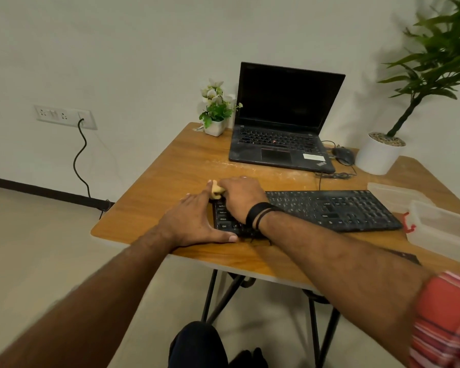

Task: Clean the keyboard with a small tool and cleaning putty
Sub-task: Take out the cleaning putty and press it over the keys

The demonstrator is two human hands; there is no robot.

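Your two bare forearms reach out from the bottom of the view toward the black keyboard (316,211), which lies across the near half of the wooden table (165,179). Your left hand (194,221) lies flat at the keyboard's left end, fingers straight along that edge and thumb stretched along its near edge, holding nothing. Your right hand (238,197), a black band at its wrist, rests over the keyboard's far-left corner with its fingers curled round a lump of yellow putty (216,192), pressing it onto the keys there; only a small part of the lump shows past the knuckles. Beyond the keyboard stands an open laptop (284,123) with a dark screen, and a small potted flower (215,110) is just left of the laptop. Right of the laptop, behind the keyboard's right end, sit a black mouse (343,155) and a white pot with a tall green plant (380,155). Clear plastic containers (441,227) lie just off the keyboard's right end.
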